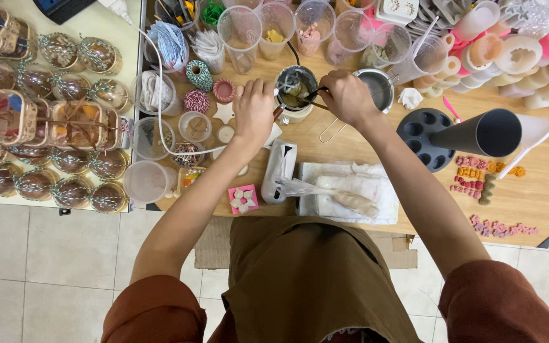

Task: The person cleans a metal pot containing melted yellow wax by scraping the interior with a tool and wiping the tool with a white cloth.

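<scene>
From the head view, both hands work over a small metal pot (297, 89) of dark greenish liquid that stands on the wooden surface (528, 197), near its far middle, just in front of a row of clear plastic cups (241, 35). The left hand (253, 111) rests beside the pot on its left; its grip looks closed around something by the pot's side, though what it holds is hidden under the fingers. The right hand (349, 96) has its grip pinched shut on a thin dark stick (309, 95) whose tip dips into the pot. Just right of that hand sits a steel strainer cup (378, 89). Nearer the person lie a white cloth (351, 190), a white handheld tool (279, 170) and a pink mould (243, 199). A dark cone (478, 133) lies over a round black mould tray (422, 136). Wrapped round items (52, 127) fill the pale table at left.
</scene>
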